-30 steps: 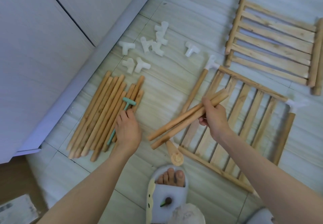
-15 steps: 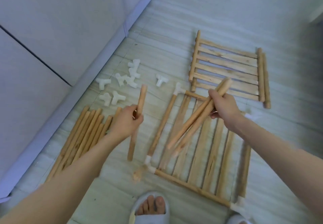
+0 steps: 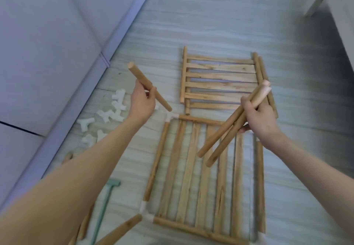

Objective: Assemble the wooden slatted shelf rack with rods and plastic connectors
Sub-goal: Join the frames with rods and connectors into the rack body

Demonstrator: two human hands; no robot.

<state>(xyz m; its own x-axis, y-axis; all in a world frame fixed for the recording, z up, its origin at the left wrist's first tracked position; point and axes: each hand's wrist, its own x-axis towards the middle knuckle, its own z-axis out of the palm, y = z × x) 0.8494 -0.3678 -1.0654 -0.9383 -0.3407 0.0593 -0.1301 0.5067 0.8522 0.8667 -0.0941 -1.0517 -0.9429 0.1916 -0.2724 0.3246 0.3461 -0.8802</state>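
Note:
My left hand grips one wooden rod in the air, its far end tilted up to the left. My right hand holds two wooden rods bunched together, slanting down to the left over the near slatted panel. That panel lies flat on the floor with side rods joined by white plastic connectors at its left corners. A second slatted panel lies farther away on the floor. Several loose white connectors are scattered to the left.
A pale cabinet front with a raised base runs along the left. A green T-shaped tool lies on the floor by my left forearm, beside ends of spare rods. Another rod sticks out from the near left corner connector. Tiled floor extends beyond.
My left hand left the rod pile with one rod and raised it. My right hand lifted its two rods higher. The view tilted forward, so the rod pile is mostly hidden.

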